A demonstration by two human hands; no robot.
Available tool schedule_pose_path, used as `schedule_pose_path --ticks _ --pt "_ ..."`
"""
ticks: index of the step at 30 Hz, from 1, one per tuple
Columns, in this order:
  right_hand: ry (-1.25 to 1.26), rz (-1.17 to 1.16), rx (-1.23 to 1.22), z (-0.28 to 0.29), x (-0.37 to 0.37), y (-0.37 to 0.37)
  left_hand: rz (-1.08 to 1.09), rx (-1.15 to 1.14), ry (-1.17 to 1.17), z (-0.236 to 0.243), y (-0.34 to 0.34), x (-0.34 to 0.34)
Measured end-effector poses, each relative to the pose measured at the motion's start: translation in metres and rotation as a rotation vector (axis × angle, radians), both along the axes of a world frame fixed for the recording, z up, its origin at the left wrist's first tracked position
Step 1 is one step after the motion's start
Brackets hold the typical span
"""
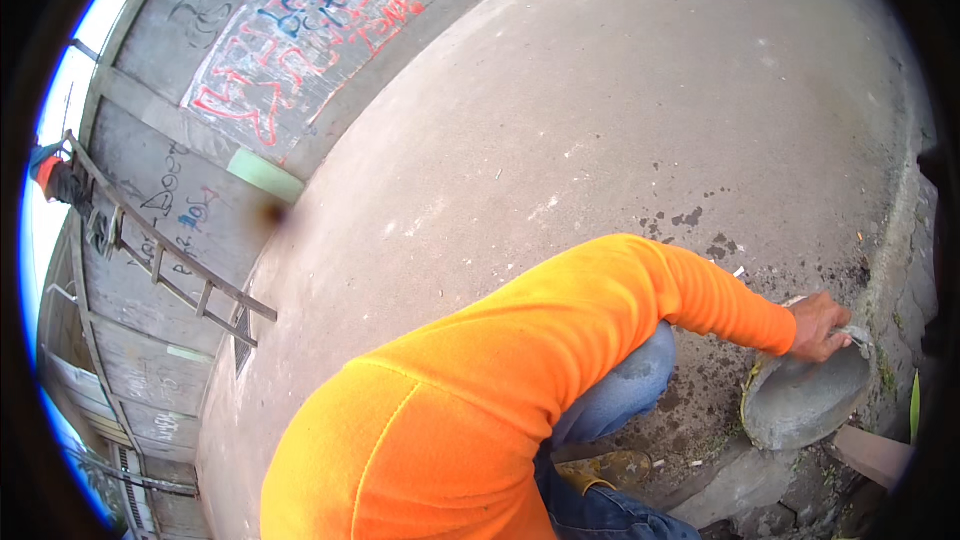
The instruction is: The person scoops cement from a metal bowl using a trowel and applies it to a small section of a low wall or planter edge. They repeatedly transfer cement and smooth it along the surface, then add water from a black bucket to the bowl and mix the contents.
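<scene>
Neither my left hand nor my right hand shows. Close in front of me, a crouching co-worker in an orange long-sleeved top, blue jeans and a yellowish boot fills the lower middle. The co-worker's hand grips the rim of a cement-crusted bucket at the right, which has grey inside it. A brownish flat piece lies beside the bucket, near broken concrete at the pavement's edge. Dark wet spatters and small pale bits mark the ground around them.
A grey wall with painted scrawls runs along the left and top. A ladder leans on it, with another person high on it. Grey pavement stretches between wall and co-worker. A rough raised edge runs down the right, with a green leaf.
</scene>
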State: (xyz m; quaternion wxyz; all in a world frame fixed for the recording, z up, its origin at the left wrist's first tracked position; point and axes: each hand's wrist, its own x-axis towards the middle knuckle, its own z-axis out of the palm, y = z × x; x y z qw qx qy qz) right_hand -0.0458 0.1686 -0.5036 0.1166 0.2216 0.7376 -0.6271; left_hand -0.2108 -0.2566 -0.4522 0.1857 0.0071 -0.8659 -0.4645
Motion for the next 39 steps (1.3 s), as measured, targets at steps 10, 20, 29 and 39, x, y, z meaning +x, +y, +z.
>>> schedule_pose_path --ticks 10,20,29,39 --pt "0.047 0.473 -0.002 0.019 -0.042 -0.14 0.061 0.079 -0.067 -0.018 0.018 0.006" --pt "0.073 0.625 -0.035 0.018 -0.054 -0.157 0.109 0.064 -0.094 -0.01 0.005 0.02" --pt "0.066 0.366 -0.193 0.011 -0.008 -0.108 -0.048 0.019 0.026 0.005 0.004 0.033" --pt "0.019 0.363 -0.423 0.02 0.001 -0.148 -0.116 -0.082 -0.173 0.026 0.01 0.008"
